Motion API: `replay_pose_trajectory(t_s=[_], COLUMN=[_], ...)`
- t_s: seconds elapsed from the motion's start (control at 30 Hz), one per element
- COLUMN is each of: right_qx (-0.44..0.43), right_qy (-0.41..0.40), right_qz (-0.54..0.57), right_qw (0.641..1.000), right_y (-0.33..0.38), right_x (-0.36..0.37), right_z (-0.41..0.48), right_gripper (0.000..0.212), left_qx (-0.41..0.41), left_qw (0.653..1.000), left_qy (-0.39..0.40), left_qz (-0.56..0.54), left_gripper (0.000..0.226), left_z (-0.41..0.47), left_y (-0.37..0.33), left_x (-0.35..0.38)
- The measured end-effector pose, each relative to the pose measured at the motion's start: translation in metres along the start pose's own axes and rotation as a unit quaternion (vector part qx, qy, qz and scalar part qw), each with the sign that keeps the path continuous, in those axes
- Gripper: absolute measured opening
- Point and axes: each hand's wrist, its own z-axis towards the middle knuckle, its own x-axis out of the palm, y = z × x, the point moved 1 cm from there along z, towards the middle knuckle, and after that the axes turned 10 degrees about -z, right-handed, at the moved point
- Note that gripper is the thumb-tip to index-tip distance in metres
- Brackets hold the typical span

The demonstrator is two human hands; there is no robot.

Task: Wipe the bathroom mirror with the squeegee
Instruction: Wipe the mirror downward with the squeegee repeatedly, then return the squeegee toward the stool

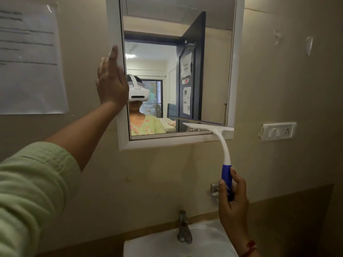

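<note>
The mirror (204,71) hangs on the wall in a white frame (235,71). My right hand (234,204) grips the blue handle of the squeegee (225,154). Its white blade lies across the mirror's bottom right corner, partly over the lower frame. My left hand (111,82) is raised with straight fingers and rests flat against the frame's left side, holding nothing. A person with a white headset shows in the mirror's reflection.
A white sink (209,242) with a metal tap (183,229) sits below the mirror. A metal wall fitting (214,191) is just left of my right hand. A switch and socket plate (278,131) is right of the mirror, a paper notice (29,60) left.
</note>
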Motion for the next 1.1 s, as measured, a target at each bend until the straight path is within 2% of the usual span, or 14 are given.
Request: replay_pose_trajectory(t_s=[0.2,0.37,0.47,0.53,0.63,0.7,0.83,0.97,1.1], right_qx=[0.023,0.025,0.029,0.043,0.060,0.065,0.076,0.065,0.073], right_qy=[0.068,0.138,0.194,0.245,0.338,0.400,0.491,0.561,0.628], right_qz=[0.012,0.047,0.072,0.079,0.086,0.081,0.080,0.066,0.061], right_qw=[0.997,0.989,0.978,0.965,0.935,0.911,0.864,0.822,0.772], right_y=[0.011,0.031,0.038,0.041,0.039,0.036,0.035,0.041,0.052], right_x=[0.006,0.000,-0.002,0.002,0.011,0.018,0.036,0.061,0.090], right_z=[-0.025,-0.050,-0.064,-0.073,-0.092,-0.107,-0.136,-0.164,-0.199], right_gripper=[0.039,0.041,0.039,0.038,0.041,0.040,0.037,0.037,0.038], left_qx=[-0.014,-0.026,-0.027,-0.020,-0.006,-0.039,-0.128,-0.223,-0.303], left_qw=[0.999,0.991,0.992,0.995,0.990,0.983,0.952,0.897,0.855], left_qy=[0.035,0.096,0.088,0.084,0.131,0.164,0.251,0.338,0.354], left_qz=[0.012,0.091,0.081,0.055,0.055,0.066,0.121,0.176,0.229], left_gripper=[0.048,0.049,0.048,0.048,0.049,0.050,0.059,0.060,0.062], left_z=[0.000,0.003,-0.002,-0.016,-0.061,-0.101,-0.189,-0.272,-0.330], left_y=[-0.008,-0.014,-0.023,-0.024,-0.014,-0.005,0.004,0.011,0.018], left_x=[-0.004,-0.024,-0.044,-0.062,-0.095,-0.121,-0.171,-0.219,-0.271])
